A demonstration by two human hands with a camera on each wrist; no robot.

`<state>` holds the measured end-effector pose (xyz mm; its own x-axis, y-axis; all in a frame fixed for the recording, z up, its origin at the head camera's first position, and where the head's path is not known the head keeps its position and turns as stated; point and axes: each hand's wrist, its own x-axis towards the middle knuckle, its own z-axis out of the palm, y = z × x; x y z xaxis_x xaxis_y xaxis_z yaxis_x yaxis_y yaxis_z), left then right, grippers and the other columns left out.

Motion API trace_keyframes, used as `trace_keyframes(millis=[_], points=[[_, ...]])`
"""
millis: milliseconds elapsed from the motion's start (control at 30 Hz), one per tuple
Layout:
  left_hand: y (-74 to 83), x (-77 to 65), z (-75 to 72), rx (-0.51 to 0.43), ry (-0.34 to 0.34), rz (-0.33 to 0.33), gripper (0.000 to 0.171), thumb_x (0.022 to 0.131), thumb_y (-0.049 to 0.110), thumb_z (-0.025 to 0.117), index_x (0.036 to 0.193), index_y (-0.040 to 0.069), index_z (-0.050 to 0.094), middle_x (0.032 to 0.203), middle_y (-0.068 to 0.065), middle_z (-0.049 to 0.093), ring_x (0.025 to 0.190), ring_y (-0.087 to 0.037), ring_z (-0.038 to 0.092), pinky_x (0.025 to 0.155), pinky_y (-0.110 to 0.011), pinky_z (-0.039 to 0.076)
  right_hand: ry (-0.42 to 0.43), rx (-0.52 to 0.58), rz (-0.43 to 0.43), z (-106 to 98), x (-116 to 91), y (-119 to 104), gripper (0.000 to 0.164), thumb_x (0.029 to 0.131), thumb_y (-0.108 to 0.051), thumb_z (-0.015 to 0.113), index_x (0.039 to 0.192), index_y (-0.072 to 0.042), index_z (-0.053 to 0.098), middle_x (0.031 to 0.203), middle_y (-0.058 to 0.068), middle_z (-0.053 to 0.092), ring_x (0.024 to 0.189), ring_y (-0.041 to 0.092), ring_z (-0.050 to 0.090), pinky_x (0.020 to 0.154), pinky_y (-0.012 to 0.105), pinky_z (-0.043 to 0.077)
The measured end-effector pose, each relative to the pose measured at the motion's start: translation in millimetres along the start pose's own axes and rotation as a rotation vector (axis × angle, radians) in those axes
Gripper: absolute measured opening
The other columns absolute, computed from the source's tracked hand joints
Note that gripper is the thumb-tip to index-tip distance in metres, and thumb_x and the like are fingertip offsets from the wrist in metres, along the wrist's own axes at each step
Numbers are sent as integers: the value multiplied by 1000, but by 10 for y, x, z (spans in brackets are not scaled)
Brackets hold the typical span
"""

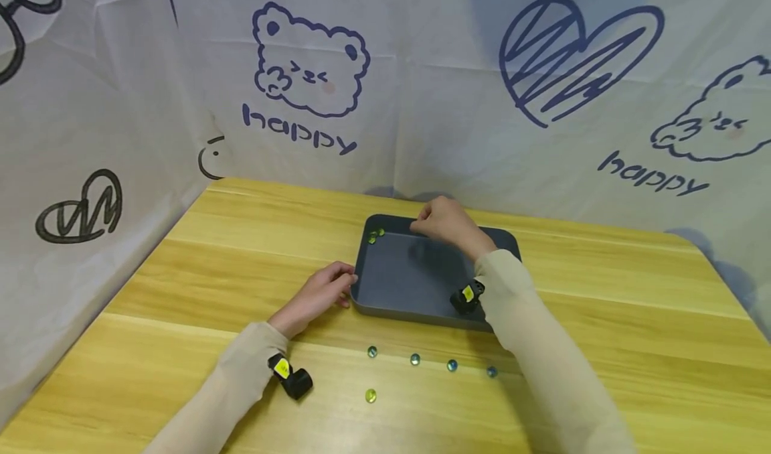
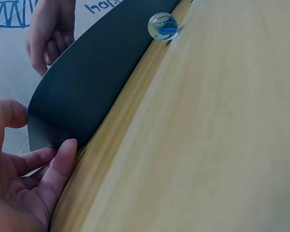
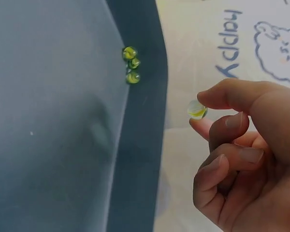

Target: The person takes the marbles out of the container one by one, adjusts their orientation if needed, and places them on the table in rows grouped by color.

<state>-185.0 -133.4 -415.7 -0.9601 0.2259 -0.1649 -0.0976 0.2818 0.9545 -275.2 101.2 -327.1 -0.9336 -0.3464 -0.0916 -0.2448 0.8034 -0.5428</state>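
My right hand [image 1: 448,223] is over the far side of a dark grey tray [image 1: 397,266]. Between thumb and index finger it pinches a clear marble with a yellow-green swirl [image 3: 197,110], beyond the tray's far wall in the right wrist view. The other fingers are curled toward the palm. Yellow-green marbles [image 3: 133,77] sit together inside the tray, in its far left corner as the head view shows. My left hand [image 1: 319,293] touches the tray's left outer side with its fingertips [image 2: 68,147], with no marble visible in it.
In front of the tray, a row of blue-tinted marbles [image 1: 415,359] lies on the wooden table [image 1: 241,260]. Nearer the front is a single yellow-green marble [image 1: 370,395]. White cloth [image 1: 421,106] with drawings hangs behind the table and along its left side.
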Motion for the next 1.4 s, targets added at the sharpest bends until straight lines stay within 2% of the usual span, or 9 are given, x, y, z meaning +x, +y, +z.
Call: trace_keyframes(millis=[167,300,600,967,1167,1400], points=[[9,-8,-2,-1,10,8,42,99,19,46,131,-8,48,95,-13,55,77,-19,58,72,-33,54,9,-35,-36,-44,-111,-99,18,91,-23,63,85,-8,69,62,0,54,50,11,38,54,28,36],[-5,-5,-1,-2,5,6,41,99,18,46,131,-9,48,95,-13,55,76,-19,58,72,-33,54,10,-39,-58,-62,-221,-193,17,92,-24,62,91,-8,70,69,4,61,52,13,42,53,29,37],[8,-13,-3,-1,10,4,41,100,19,46,130,-9,49,96,-14,55,79,-19,57,72,-34,54,70,7,-136,-72,-478,-306,18,93,-26,63,97,-9,67,62,3,52,52,18,45,54,31,40],[-6,-6,-10,-1,15,1,39,100,18,47,129,-8,50,97,-14,56,77,-18,58,72,-32,54,116,75,-202,-28,-843,-268,16,93,-23,64,98,-9,67,64,0,53,53,18,46,61,34,45],[-6,-1,8,-7,6,-2,39,100,18,47,129,-8,50,98,-15,56,78,-19,58,73,-32,54,138,97,-222,6,-1085,-227,13,93,-23,64,98,-11,65,64,-3,52,50,16,43,57,33,43],[-7,11,10,-12,13,4,39,100,18,47,129,-8,50,96,-14,55,77,-18,57,72,-32,54,157,136,-306,108,-1290,-194,9,91,-16,66,98,-10,66,62,-8,51,48,11,42,53,29,41]])
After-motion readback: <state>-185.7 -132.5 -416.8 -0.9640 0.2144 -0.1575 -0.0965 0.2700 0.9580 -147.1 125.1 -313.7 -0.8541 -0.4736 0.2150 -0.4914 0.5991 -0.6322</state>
